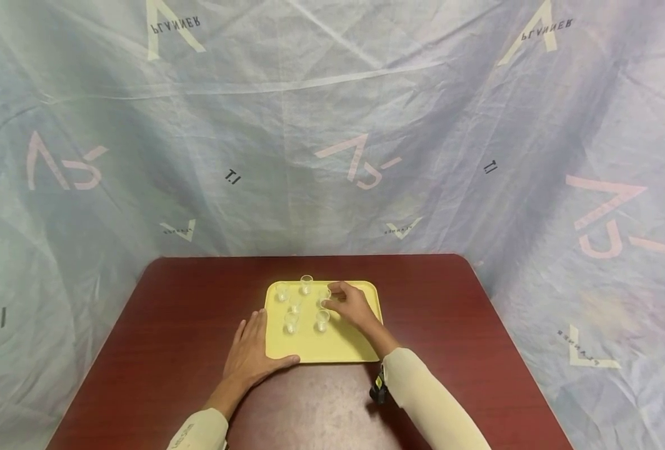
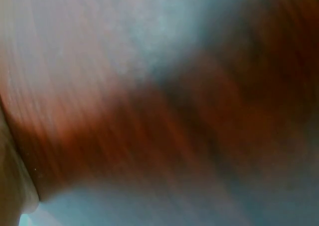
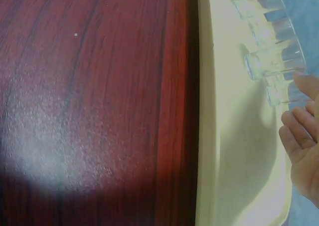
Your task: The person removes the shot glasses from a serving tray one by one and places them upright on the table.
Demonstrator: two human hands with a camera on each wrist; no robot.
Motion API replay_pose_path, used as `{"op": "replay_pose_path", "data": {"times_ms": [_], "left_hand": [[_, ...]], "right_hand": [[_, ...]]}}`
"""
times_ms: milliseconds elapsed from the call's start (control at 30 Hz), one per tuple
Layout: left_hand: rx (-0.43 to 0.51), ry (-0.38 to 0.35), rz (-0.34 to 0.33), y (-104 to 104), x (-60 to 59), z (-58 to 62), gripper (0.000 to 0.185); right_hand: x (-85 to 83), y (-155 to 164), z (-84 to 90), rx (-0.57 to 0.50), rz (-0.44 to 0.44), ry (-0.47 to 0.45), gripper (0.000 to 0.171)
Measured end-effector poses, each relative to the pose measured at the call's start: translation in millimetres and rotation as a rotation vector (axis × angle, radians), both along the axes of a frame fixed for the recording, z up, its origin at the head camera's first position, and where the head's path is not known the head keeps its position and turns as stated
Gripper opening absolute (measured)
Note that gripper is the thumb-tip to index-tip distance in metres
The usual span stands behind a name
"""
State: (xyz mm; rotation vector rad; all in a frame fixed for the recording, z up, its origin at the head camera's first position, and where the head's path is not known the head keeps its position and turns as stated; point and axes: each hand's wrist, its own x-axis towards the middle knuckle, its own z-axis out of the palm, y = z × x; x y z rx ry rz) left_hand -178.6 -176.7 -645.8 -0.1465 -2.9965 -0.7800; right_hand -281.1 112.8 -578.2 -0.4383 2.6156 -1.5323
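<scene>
A yellow tray (image 1: 332,347) lies on the red-brown table (image 1: 186,312) and carries several small clear cups (image 1: 307,284). My right hand (image 1: 350,306) is over the tray's right half, thumb and curled fingers pinching the nearest cup (image 1: 324,294). In the right wrist view the same fingers (image 3: 299,131) curl beside that cup (image 3: 284,94), with more cups (image 3: 271,64) in a row along the tray (image 3: 234,146). My left hand (image 1: 250,356) lies flat on the table at the tray's front left corner, thumb along its front edge. The left wrist view is a blur of table (image 2: 149,126).
A crinkled pale printed sheet (image 1: 332,125) hangs behind and around the table. Bare table top extends left, right and in front of the tray. A black device (image 1: 379,390) sits at my right wrist, below a cream sleeve (image 1: 428,406).
</scene>
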Motion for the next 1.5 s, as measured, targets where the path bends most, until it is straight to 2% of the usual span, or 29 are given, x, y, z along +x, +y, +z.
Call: {"op": "replay_pose_path", "data": {"times_ms": [300, 500, 800, 1267, 1500], "left_hand": [[-0.003, 0.05, -0.007, -0.5, -3.3, -1.3, 0.159], [-0.01, 0.013, -0.005, -1.1, -0.9, -0.9, 0.16], [-0.008, 0.008, -0.004, -2.3, -0.4, -1.3, 0.16], [-0.017, 0.021, -0.011, -1.0, -2.9, 0.7, 0.158], [-0.029, 0.026, -0.02, -2.0, -3.6, -3.2, 0.16]], "right_hand": [[-2.5, -2.3, -5.2, -0.029, -0.023, -0.005, 0.044], [0.0, -5.2, -11.2, -0.062, -0.033, -0.029, 0.043], [2.8, -7.7, -17.0, -0.104, -0.03, -0.023, 0.045], [6.3, 1.3, -12.8, -0.107, -0.095, 0.015, 0.041], [4.5, 13.1, -12.0, -0.116, -0.127, 0.035, 0.042]]}}
